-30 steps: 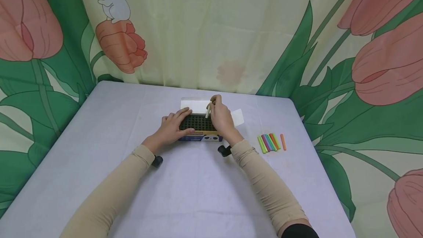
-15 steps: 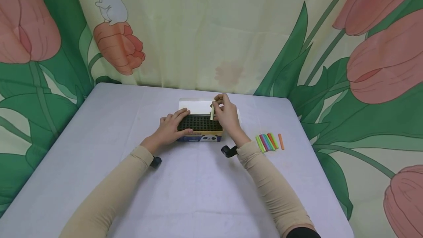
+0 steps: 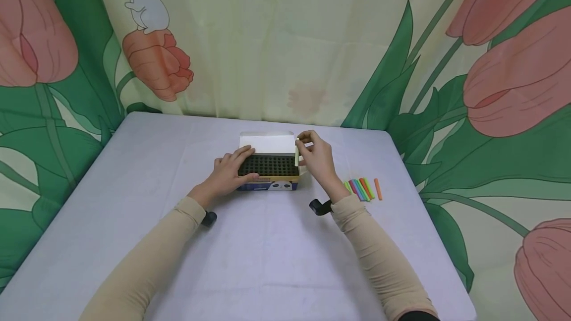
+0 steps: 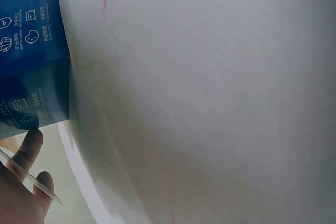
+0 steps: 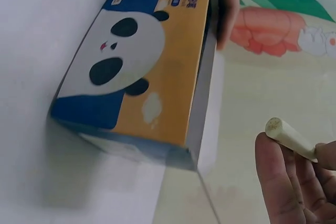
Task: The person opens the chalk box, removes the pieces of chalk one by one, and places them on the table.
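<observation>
My right hand [image 3: 317, 155] pinches a pale cream stick of chalk [image 3: 296, 152] between thumb and fingertips, at the right end of the chalk box [image 3: 281, 184]. In the right wrist view the chalk [image 5: 291, 139] shows its round end, apart from the box. The box is blue and yellow with a panda print, its lid folded back. Inside lies a black insert [image 3: 269, 165] full of round holes. My left hand [image 3: 229, 170] holds the box at its left end, thumb over the front edge and fingers across toward the back.
Several coloured chalks [image 3: 363, 188] lie side by side on the white tablecloth [image 3: 263, 251], right of the box. A single orange chalk [image 3: 378, 189] lies a little apart from them. Behind the table hangs a curtain [image 3: 267, 53] printed with tulips.
My right hand has moved right with the chalk, from above the holes to the box's right end. The left hand stays on the box.
</observation>
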`<act>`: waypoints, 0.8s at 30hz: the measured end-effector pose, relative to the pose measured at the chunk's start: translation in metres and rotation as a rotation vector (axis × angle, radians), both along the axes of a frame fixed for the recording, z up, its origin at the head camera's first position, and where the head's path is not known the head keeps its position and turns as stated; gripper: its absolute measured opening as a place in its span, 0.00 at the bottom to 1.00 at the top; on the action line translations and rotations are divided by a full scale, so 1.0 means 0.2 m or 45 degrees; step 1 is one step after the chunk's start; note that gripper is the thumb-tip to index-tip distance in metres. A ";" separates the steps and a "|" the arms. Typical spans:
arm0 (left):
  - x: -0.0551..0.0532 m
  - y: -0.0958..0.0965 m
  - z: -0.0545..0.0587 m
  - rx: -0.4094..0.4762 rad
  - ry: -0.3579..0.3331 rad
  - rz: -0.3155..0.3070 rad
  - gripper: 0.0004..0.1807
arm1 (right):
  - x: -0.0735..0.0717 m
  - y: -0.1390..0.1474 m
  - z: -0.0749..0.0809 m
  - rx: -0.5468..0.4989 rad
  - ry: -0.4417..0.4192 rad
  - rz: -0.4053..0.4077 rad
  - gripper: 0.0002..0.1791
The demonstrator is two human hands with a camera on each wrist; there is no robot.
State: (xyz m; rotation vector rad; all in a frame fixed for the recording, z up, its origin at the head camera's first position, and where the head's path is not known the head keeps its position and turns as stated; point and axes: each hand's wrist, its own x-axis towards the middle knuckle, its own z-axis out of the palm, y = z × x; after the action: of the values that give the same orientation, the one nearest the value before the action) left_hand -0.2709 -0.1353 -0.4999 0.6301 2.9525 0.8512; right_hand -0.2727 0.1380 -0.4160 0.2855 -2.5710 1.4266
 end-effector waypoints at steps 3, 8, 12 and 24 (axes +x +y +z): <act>0.00 0.00 0.00 -0.005 0.005 -0.002 0.47 | 0.00 0.04 -0.01 0.013 -0.006 -0.039 0.13; 0.00 0.00 0.00 -0.005 0.008 0.002 0.47 | 0.01 0.12 -0.02 0.034 -0.029 -0.101 0.13; 0.00 0.00 0.00 0.002 0.007 0.000 0.47 | 0.01 0.18 -0.04 0.061 -0.068 -0.165 0.13; 0.00 0.00 0.00 0.008 0.015 -0.006 0.47 | 0.01 0.36 -0.13 0.056 -0.185 -0.273 0.14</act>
State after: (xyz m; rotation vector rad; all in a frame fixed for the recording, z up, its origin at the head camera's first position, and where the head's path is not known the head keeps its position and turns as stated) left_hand -0.2713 -0.1352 -0.5008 0.6439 2.9588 0.8595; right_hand -0.2697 0.2095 -0.4414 -0.0903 -2.6530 1.3607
